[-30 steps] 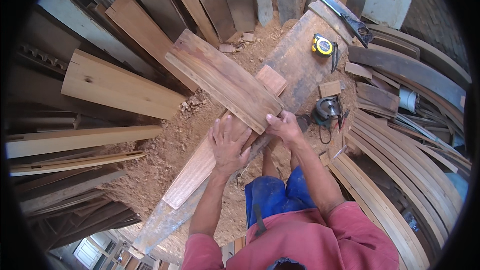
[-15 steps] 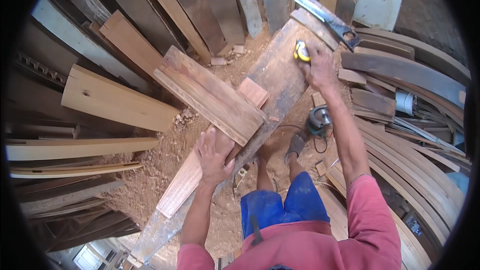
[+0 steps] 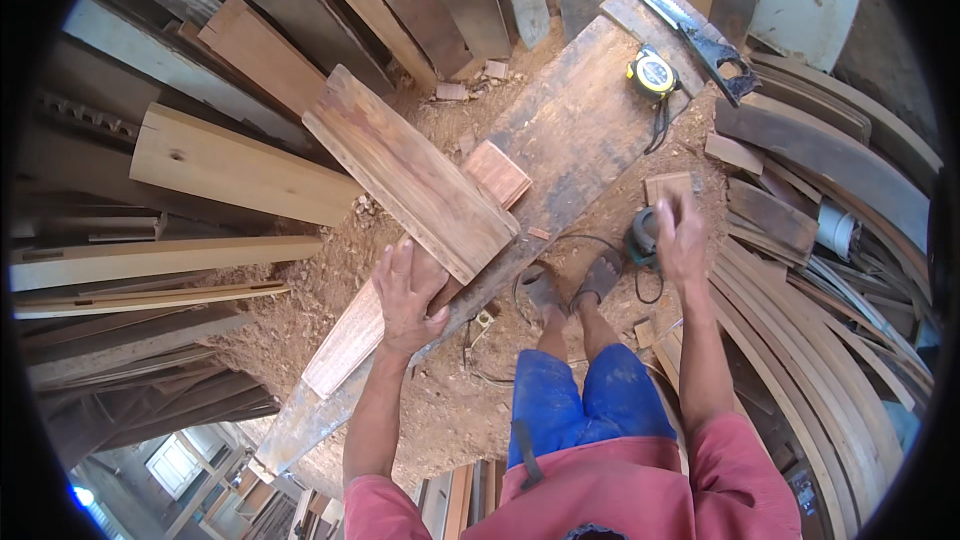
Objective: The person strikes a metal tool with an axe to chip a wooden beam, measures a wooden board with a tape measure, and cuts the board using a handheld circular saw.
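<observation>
Left hand (image 3: 406,298) spread on pale plank (image 3: 343,348), right by brown board (image 3: 410,175) lying crosswise over bench (image 3: 585,135). Right hand (image 3: 683,248) raised, fingers bunched, overlapping power tool (image 3: 634,244) in view; can't tell if it holds anything. Tape measure (image 3: 654,73) and handsaw (image 3: 712,52) at bench's far end.

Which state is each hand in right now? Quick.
Left hand: open, laid over the pale board beside the crosswise board.
Right hand: blurred, fingers partly curled; cannot tell whether it holds anything.
</observation>
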Action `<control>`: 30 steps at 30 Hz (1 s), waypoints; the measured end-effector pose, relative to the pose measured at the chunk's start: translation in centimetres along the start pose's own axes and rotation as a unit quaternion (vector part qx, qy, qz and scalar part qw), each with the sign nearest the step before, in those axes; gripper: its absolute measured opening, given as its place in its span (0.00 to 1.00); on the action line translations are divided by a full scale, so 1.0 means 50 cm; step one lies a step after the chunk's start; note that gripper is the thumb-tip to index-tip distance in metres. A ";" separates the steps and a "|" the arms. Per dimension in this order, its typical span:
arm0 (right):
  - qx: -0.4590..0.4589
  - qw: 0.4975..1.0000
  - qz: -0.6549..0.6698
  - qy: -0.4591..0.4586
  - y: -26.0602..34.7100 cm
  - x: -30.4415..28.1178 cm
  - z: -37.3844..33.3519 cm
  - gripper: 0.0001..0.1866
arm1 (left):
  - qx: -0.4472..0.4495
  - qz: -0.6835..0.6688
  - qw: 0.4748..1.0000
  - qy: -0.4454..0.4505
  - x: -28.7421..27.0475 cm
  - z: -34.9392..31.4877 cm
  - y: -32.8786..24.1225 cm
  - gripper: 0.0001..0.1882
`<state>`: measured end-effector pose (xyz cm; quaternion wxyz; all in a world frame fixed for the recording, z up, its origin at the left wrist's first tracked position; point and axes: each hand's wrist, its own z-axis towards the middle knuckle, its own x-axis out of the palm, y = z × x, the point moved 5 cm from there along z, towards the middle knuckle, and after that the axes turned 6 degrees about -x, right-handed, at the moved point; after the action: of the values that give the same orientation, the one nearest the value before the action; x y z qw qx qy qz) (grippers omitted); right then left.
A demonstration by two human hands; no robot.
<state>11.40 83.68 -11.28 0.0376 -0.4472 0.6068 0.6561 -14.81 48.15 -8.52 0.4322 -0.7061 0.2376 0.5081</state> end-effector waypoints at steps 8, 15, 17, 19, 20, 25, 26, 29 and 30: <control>0.057 0.912 -0.100 0.395 -0.408 0.311 -0.266 0.22 | 0.010 -0.029 0.999 -0.010 0.018 -0.018 0.021 0.32; -0.110 0.846 -0.358 0.379 -0.684 0.496 -0.291 0.31 | -0.011 0.040 0.998 0.049 0.020 0.002 0.019 0.32; -0.041 0.888 -0.308 0.338 -0.822 0.486 -0.291 0.31 | 0.010 0.023 0.998 0.053 0.026 0.011 0.015 0.32; 0.029 0.868 -0.350 0.351 -0.867 0.499 -0.269 0.30 | -0.017 0.039 0.997 0.061 0.023 -0.018 0.022 0.33; 0.057 0.860 -0.364 0.353 -0.891 0.500 -0.262 0.30 | -0.010 0.028 0.998 0.049 0.024 -0.014 0.019 0.34; 0.139 0.841 -0.386 0.352 -0.940 0.467 -0.240 0.31 | -0.006 0.019 0.999 0.031 0.022 -0.019 0.015 0.36; 0.153 0.841 -0.386 0.347 -0.943 0.434 -0.231 0.31 | -0.006 0.016 0.999 0.037 0.026 -0.020 0.018 0.36; 0.193 0.842 -0.365 0.346 -0.901 0.341 -0.201 0.33 | 0.015 -0.012 1.000 0.016 0.032 -0.018 0.033 0.33; 0.208 0.822 -0.367 0.381 -0.860 0.311 -0.179 0.30 | 0.012 0.016 0.999 0.025 0.023 -0.016 0.029 0.31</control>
<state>32.42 79.81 -52.67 0.1334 -0.8331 0.4854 0.2290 -15.09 46.83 -10.06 0.4264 -0.7096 0.2655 0.4941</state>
